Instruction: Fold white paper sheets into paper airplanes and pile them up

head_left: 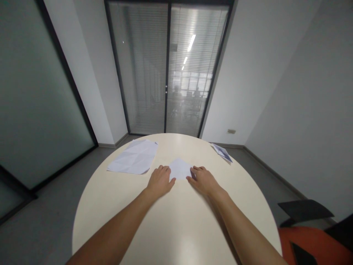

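Note:
A white sheet of paper (180,168), folded to a point at its far side, lies on the table between my two hands. My left hand (160,180) has hold of its left edge, with the fingers curled and the thumb along the near corner. At the right edge, my right hand (203,179) grips the paper between thumb and fingers. The fingertips partly cover both side corners.
Everything rests on a round cream table (176,217). A creased, unfolded white sheet (135,157) lies at the left rear, and a folded paper (222,152) sits by the right rear edge. An orange chair (311,243) with black armrests stands at the lower right.

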Available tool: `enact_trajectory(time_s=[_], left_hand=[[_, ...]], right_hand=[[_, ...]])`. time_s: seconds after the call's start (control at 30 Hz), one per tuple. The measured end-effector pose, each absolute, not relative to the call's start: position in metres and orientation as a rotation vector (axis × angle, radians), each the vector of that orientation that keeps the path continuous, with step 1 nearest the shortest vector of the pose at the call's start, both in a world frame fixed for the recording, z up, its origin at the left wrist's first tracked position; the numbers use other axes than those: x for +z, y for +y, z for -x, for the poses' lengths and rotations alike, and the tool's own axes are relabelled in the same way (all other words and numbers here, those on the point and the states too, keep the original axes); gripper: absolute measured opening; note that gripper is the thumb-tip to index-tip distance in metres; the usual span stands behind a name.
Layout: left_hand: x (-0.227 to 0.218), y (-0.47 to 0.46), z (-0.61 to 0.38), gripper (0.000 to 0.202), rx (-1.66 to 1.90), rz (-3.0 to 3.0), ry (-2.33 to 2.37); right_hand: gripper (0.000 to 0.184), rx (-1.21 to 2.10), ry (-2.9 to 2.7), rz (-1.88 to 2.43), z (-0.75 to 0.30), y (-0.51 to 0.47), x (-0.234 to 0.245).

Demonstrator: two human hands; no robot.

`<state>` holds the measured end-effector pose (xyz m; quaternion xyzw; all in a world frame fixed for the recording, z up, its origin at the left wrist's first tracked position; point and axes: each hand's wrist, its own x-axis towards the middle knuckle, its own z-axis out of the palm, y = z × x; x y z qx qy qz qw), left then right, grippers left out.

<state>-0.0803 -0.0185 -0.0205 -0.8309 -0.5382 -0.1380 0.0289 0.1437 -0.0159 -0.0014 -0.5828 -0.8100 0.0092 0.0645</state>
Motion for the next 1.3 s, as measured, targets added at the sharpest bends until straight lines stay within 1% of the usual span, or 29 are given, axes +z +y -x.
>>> enact_trajectory(time_s=[0.27, 0.43, 0.67, 0.8, 0.87, 1.0, 1.07, 1.2, 1.3], left_hand=[[-0.025, -0.014, 0.081, 0.03, -0.485, 2.614, -1.667], [-0.025, -0.015, 0.08, 0.038, -0.495, 2.644, -1.739], [-0.017, -0.017, 0.083, 0.029, -0.41, 2.661, -1.703], [-0.017, -0.014, 0.089, 0.028, -0.365, 2.652, -1.646], [-0.018, -0.012, 0.093, 0.029, -0.357, 2.669, -1.611], [-0.017, -0.009, 0.103, 0.03, -0.332, 2.738, -1.523], [-0.016, -0.008, 0.107, 0.03, -0.332, 2.767, -1.502], [-0.014, -0.007, 0.113, 0.035, -0.376, 2.81, -1.505], [-0.014, -0.007, 0.115, 0.039, -0.397, 2.807, -1.551]], right_hand=[[0.058, 0.059, -2.429, 1.72, -0.15, -0.009, -0.015], [0.064, 0.067, -2.423, 1.73, -0.147, -0.009, -0.017], [0.064, 0.111, -2.406, 1.717, -0.15, -0.005, -0.019], [0.064, 0.151, -2.403, 1.667, -0.156, -0.001, -0.021], [0.061, 0.169, -2.418, 1.612, -0.161, 0.001, -0.021], [0.044, 0.205, -2.446, 1.452, -0.171, 0.004, -0.02], [0.04, 0.21, -2.446, 1.405, -0.175, 0.005, -0.02], [0.039, 0.196, -2.462, 1.355, -0.18, 0.007, -0.022], [0.043, 0.218, -2.467, 1.337, -0.183, 0.008, -0.023]])
